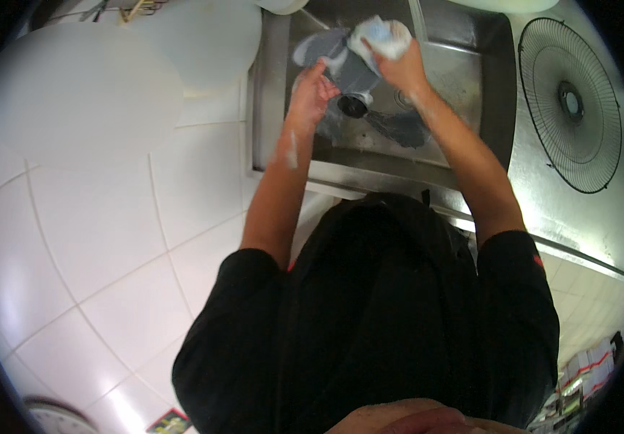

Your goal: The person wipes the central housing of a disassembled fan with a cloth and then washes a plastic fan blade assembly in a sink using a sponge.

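Note:
A dark grey plastic fan blade (358,73) with a black hub (352,106) and several broad vanes is in the stainless steel sink (458,76). White suds streak its upper vanes. My left hand (312,93) grips the blade by a vane on its left side, the fingers partly curled around it. In my right hand (403,66) is a foamy white cloth or sponge (380,38) with a light blue patch, held against the upper vanes. Foam also clings to both forearms. The vanes' undersides are hidden.
Right of the sink, a round black wire fan grille (570,106) lies on the metal counter (534,211). A drain (401,99) shows in the sink floor. White tiles (198,173) cover the surface to the left. A thin stream, apparently water (417,20), is at the back.

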`<state>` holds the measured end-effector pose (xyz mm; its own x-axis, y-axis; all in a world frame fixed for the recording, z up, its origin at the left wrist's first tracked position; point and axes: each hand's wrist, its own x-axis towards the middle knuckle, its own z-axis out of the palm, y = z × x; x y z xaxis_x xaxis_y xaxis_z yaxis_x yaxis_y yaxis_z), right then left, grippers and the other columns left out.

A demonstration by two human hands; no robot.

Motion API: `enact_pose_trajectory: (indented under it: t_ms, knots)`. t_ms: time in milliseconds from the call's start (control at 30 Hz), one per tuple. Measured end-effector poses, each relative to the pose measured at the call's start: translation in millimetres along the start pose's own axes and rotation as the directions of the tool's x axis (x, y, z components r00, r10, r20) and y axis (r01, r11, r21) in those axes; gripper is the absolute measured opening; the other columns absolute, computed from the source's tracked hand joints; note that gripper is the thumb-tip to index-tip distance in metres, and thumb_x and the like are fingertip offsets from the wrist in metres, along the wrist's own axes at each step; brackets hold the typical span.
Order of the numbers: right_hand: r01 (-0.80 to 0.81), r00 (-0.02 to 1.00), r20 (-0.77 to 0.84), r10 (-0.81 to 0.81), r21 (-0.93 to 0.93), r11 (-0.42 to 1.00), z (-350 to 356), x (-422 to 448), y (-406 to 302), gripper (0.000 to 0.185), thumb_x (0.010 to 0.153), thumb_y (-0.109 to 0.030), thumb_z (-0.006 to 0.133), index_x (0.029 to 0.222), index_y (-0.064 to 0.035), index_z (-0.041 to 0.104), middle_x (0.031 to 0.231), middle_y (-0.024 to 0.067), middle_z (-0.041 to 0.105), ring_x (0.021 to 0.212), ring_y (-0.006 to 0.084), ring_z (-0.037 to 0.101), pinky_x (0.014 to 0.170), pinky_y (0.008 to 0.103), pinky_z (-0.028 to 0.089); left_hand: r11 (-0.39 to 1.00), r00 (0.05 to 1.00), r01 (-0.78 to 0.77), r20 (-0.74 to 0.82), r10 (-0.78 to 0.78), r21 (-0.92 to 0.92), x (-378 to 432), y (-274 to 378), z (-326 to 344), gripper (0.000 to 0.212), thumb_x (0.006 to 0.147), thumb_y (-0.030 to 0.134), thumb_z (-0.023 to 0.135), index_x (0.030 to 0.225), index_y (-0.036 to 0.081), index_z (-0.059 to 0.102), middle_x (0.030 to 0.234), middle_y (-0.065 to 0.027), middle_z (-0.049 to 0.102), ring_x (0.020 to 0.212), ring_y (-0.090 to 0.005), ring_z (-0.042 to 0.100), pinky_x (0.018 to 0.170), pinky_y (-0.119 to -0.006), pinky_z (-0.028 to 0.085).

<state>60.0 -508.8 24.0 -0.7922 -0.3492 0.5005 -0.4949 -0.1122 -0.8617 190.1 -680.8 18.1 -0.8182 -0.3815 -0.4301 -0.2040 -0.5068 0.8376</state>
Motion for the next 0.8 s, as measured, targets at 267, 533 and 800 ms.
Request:
enact_pose_trajectory:
  t_ms: [267,533,800]
  knots:
    - [0.233,0.942,0.293,-0.164,-0.216,0.948,3,-99,-30,0.05,0.063,-0.013,0.078,0.111,-0.0106,0.065,0.114,0.0117,0.063,0.109,0.03,0.06,0.094,0.0414,0.047,0.877,1.0,-0.002,0.002,0.003,-0.481,-28,-15,33,0.058,0.089,0.057,0.054,0.111,0.004,0.052,0.119,-0.0217,0.058,0.108,-0.039,0.056,0.097,-0.053,0.041]
    - [-0.063,0.897,0.441,0.039,0.039,0.997,16,-109,-24,0.039,0.069,-0.019,0.077,0.106,-0.0104,0.067,0.105,0.0118,0.066,0.105,0.0307,0.061,0.091,0.0408,0.048,0.922,0.999,-0.011,-0.032,-0.002,-0.387,-25,-23,-2,0.07,0.067,0.026,0.053,0.13,-0.002,0.041,0.126,-0.0366,0.051,0.117,-0.0457,0.053,0.103,-0.056,0.04]
    - [-0.522,0.806,0.393,0.443,0.121,0.844,60,-82,-4,0.037,0.075,-0.026,0.078,0.104,-0.0066,0.067,0.101,0.0142,0.069,0.098,0.0284,0.066,0.084,0.0378,0.05,0.973,1.0,-0.011,-0.004,0.01,-0.232,-25,-20,-5,0.058,0.071,0.021,0.052,0.126,0.0,0.054,0.124,-0.0224,0.058,0.114,-0.0347,0.057,0.102,-0.042,0.042]
